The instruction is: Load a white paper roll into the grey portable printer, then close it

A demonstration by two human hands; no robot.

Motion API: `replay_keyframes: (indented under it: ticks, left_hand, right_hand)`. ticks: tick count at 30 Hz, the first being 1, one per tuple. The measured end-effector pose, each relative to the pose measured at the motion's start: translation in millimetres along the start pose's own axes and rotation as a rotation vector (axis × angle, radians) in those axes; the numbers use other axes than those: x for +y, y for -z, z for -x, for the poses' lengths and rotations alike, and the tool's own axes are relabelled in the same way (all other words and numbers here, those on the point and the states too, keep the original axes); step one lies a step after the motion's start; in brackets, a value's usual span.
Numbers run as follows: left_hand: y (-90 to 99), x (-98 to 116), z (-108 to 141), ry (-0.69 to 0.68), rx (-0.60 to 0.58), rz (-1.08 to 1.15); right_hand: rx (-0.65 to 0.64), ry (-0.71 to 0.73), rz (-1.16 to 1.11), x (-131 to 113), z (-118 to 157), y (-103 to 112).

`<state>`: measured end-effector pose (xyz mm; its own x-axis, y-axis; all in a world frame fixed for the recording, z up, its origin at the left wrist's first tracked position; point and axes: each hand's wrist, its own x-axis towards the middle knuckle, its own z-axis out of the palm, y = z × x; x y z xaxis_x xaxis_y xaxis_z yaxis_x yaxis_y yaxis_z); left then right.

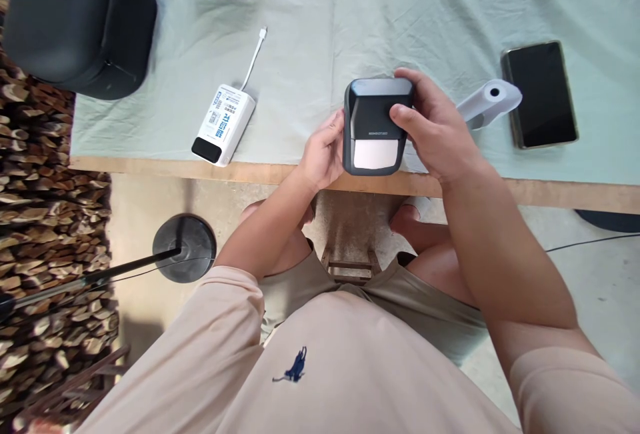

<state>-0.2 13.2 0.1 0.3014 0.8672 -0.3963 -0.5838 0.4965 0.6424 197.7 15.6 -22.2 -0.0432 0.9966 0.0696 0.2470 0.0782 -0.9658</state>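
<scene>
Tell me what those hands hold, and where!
A dark handheld device: the right hand grips its right side, and the left hand touches its left edge.

The left hand [323, 155] and right hand [436, 131] hold opposite sides of a dark-grey, rounded-rectangular device [376, 115] above the front edge of the pale-green, cloth-covered table [295, 47]. A white, block-shaped power bank [227, 121] lies near that edge.

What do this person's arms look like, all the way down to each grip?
The left arm and right arm each come out of a short, plain, pale peach sleeve. The left grip and right grip are bare hands; no glove or watch shows. Neither arm shows any markings.
</scene>
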Motion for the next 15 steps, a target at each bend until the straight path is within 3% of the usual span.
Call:
replay_keyframes:
  ticks: [3,9,15]
  left_hand:
    - [1.0,0,-1,0.002,-0.004,-0.008]
    - [-0.2,0,-3,0.011,0.046,0.013]
    - [-5.0,6,1,0.141,0.058,0.043]
  right_hand:
    - [-0.037,-0.067,-0.136,-1,0,5]
    - [-0.107,-0.163,-0.148,-12,0,13]
    - [-0.181,-0.128,-0.139,-25,2,18]
